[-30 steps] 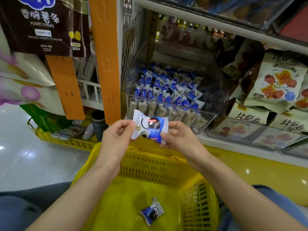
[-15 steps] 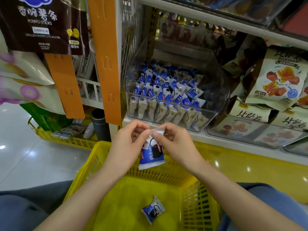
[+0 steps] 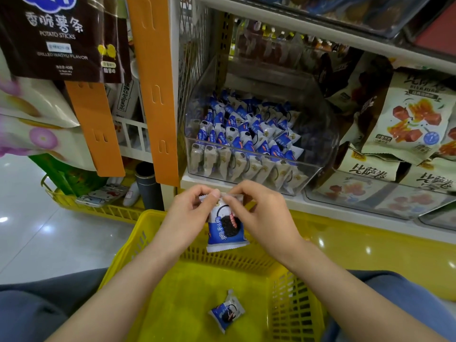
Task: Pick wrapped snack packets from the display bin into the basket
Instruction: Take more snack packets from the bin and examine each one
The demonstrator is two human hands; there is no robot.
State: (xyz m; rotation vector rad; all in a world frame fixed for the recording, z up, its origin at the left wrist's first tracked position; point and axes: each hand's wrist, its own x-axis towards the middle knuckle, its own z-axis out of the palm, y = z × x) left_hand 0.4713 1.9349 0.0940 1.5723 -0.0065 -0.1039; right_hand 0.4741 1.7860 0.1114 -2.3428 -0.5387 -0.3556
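Pinching held packet (image 3: 225, 230) over basket (image 3: 296, 302) | second packet (image 3: 226, 311) inside | bin (image 3: 323, 144) stocked

Top seam of held packet (image 3: 225, 229) hidden under left hand (image 3: 188, 214), right hand (image 3: 262, 214). Top edge cuts potato sticks bag (image 3: 61, 38). Front row in display bin (image 3: 323, 134) hazy.

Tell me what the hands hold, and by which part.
The left hand and the right hand both pinch one blue-and-white snack packet by its top sealed edge. The rest of it hangs down from that edge.
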